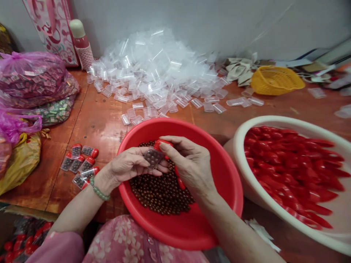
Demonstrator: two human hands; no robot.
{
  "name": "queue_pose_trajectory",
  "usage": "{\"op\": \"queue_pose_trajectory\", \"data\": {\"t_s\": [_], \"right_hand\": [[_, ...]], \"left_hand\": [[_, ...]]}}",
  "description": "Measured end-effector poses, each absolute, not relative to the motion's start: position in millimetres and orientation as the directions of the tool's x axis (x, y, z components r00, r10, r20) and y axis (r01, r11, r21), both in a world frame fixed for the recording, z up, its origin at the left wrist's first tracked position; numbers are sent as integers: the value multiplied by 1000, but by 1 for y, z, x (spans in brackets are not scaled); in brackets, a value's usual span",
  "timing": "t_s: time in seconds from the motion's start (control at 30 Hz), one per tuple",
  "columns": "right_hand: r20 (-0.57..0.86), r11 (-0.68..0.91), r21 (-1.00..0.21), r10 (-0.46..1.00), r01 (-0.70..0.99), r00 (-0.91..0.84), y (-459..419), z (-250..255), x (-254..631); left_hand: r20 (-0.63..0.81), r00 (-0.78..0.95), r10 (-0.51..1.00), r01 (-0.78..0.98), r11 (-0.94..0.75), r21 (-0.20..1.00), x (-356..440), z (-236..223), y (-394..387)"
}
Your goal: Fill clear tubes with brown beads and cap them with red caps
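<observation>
Above a red basin (219, 204) my left hand (134, 162) grips a small clear plastic case (153, 157) filled with dark round balls. My right hand (192, 166) pinches a red cap (161, 144) at the open end of that case. More red pieces (180, 179) show under the curled fingers of my right hand. Brown balls (161, 197) cover much of the basin's bottom. To the left on the table lie several filled cases with red caps (86, 164).
A heap of clear empty cases (156, 69) lies against the wall. Red caps (287, 171) fill a white tub (238, 146) at right. A yellow basket (276, 80), a bottle (82, 45) and pink plastic bags (33, 80) stand on the table (90, 117). Capped cases (24, 241) lie lower left.
</observation>
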State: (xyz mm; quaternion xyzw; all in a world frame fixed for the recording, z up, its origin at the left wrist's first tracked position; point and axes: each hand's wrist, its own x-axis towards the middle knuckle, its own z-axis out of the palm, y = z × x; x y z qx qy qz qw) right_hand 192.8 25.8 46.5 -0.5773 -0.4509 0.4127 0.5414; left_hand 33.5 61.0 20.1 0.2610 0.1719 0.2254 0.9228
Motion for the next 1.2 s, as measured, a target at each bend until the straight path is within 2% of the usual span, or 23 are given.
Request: {"op": "queue_pose_trajectory", "data": {"t_s": [0.1, 0.23, 0.33, 0.4, 0.47, 0.53, 0.67, 0.87, 1.07, 1.2], "right_hand": [[-14, -31, -997, 970, 67, 244, 27, 46, 184], [22, -8, -994, 960, 108, 278, 28, 43, 180], [81, 30, -976, 968, 214, 235, 28, 40, 183], [164, 107, -927, 978, 360, 130, 28, 37, 187], [277, 255, -809, 960, 529, -39, 28, 34, 191], [367, 403, -632, 908, 662, -203, 29, 31, 194], [449, 493, -346, 834, 798, -320, 31, 25, 194], [597, 535, -163, 723, 829, -349, 34, 19, 191], [673, 578, -117, 644, 807, -364, 37, 14, 192], [673, 592, -112, 636, 798, -377, 36, 14, 192]], "left_hand": [[-184, 848, 498, -338, 773, 537, 33, 18, 62], [-197, 847, 494, -340, 788, 514, 32, 20, 62], [-213, 837, 504, -346, 789, 508, 31, 21, 62], [-219, 816, 535, -372, 775, 510, 31, 22, 61], [-241, 785, 571, -394, 760, 518, 31, 21, 60], [-269, 761, 591, -399, 752, 525, 32, 21, 59], [-275, 718, 640, -425, 715, 555, 34, 20, 57], [-248, 684, 686, -435, 657, 615, 38, 20, 56], [-237, 695, 679, -437, 660, 610, 40, 21, 56], [-249, 700, 669, -428, 673, 603, 40, 22, 55]]}}
